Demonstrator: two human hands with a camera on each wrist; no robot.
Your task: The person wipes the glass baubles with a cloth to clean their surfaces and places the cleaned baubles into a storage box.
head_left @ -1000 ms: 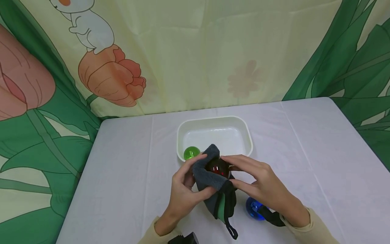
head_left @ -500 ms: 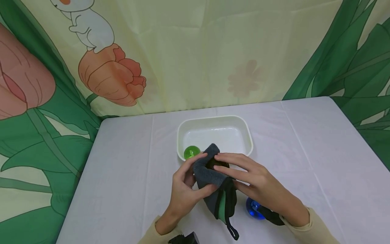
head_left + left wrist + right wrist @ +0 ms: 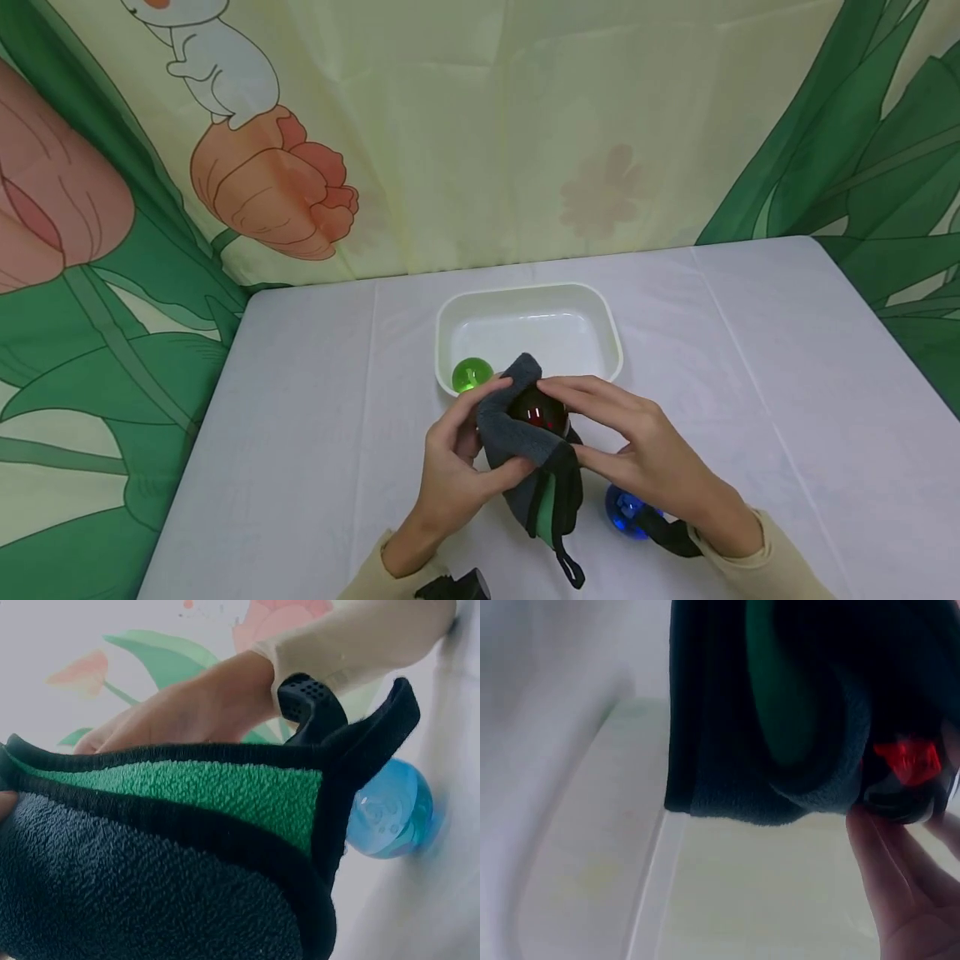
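A dark grey cloth (image 3: 517, 442) with black trim, a green side and a hanging loop is wrapped partly round a clear red ball (image 3: 542, 410). My left hand (image 3: 461, 475) grips the cloth from the left, thumb in front and fingers behind. On the other side my right hand (image 3: 637, 433) holds the red ball between fingertips and thumb, close to the cloth's edge. The ball's lower part is hidden in the cloth. In the right wrist view, red glass (image 3: 911, 761) shows above the fingers (image 3: 889, 877). In the left wrist view the cloth (image 3: 150, 870) covers most of the left hand.
A white rectangular tray (image 3: 611, 333) stands just behind the hands, with a clear green ball (image 3: 472, 374) in its near left corner. A clear blue ball (image 3: 624, 510) lies on the white-covered table (image 3: 300, 450), beneath the right wrist. A patterned curtain (image 3: 480, 142) hangs behind.
The right fingers reached over the red ball half a second ago and have drawn back to its right side, uncovering it again. The left hand and the cloth have barely moved.
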